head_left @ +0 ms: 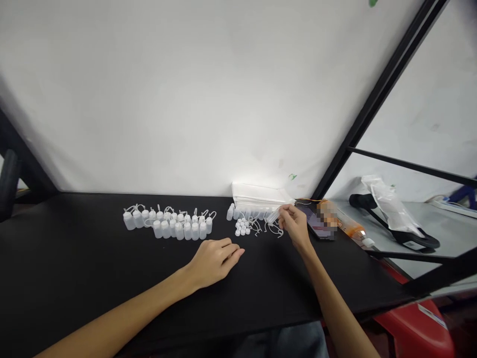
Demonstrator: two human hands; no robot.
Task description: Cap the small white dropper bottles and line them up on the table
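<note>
Near the back edge of the table [93,278], right of centre, the fingers of the right hand [293,223] look clamped on a clear strip [273,217]. A careless sweep could snag the loops [255,226] and scatter the caps [243,227]. The strip's ends blur; the left hand [215,259] hides its underside, so I can't tell its grip.
</note>
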